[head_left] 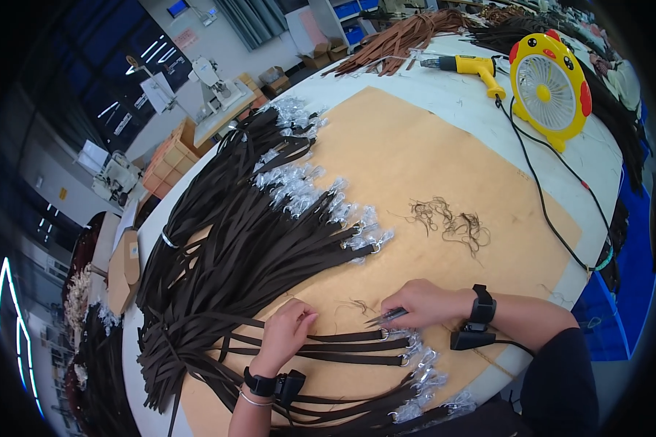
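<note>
Between the body and the right hand [419, 302], wrapped clasps [426, 375] are fanned out, perhaps so that the ends are kept apart. The snips [392, 315] are gripped by the right hand, points turned leftward, close over the straps [350, 357]. Across these the left hand [290, 328] is laid, fingers curled – perhaps as a steadying weight; whether a strap is pinched cannot be told. Beyond the right hand, loose threads [455, 227] are gathered, apparently out of the way. Beyond the left, a pile [233, 218] is stacked, clasps all rightward. Farthest off – a heat gun [481, 69] and fan [543, 92].
</note>
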### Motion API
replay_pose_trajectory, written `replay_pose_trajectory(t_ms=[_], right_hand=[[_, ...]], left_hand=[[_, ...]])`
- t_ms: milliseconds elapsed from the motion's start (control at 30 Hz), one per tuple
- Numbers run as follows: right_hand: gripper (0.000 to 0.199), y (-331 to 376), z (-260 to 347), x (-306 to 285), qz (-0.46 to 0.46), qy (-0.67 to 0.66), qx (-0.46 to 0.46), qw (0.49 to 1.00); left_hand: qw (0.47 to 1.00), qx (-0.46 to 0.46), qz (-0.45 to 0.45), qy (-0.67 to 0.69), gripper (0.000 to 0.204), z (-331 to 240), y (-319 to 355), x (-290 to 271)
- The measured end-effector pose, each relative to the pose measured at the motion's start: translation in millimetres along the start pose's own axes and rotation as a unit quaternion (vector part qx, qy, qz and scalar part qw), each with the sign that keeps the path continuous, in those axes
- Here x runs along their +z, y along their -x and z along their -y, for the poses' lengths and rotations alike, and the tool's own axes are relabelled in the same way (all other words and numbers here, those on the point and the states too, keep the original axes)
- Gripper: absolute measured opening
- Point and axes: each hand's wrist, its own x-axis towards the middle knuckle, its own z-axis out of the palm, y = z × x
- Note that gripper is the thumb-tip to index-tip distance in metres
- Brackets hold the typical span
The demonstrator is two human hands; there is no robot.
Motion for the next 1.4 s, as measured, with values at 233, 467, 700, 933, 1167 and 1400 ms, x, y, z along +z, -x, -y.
replay_pose_trajectory(t_ms=[233, 467, 700, 933, 1167, 1400], right_hand=[[0.027, -6.5, -3.3, 4.0, -0.023, -0.014, 0.016, 1.000], [0.021, -7.0, 1.2, 20.7, -0.055, 0.040, 0.007, 0.998], [0.017, -6.3, 10.7, 21.4, -0.063, 0.039, -0.007, 0.997], [0.020, -45.9, 70.4, 36.3, -0.024, 0.120, -0.043, 0.992], [0.023, -74.7, 61.7, 80.0, -0.059, 0.140, 0.035, 0.988], [0.017, -76.3, 49.6, 91.9, -0.148, -0.033, 0.048, 0.987]], left_hand=[[0.999, 0.006, 0.041, 0.032, 0.019, -10.4, 26.7, -2.7], [0.986, -0.063, -0.104, 0.113, 0.005, 13.3, 45.3, 21.9], [0.969, -0.045, -0.204, 0.133, 0.015, 3.1, 49.1, 17.3], [0.997, 0.072, -0.022, 0.002, 0.010, 28.9, 57.1, -10.3], [0.985, 0.105, -0.094, 0.097, 0.008, 57.4, 45.9, 17.8], [0.978, 0.076, -0.099, 0.169, 0.011, 63.5, 45.1, 20.4]])
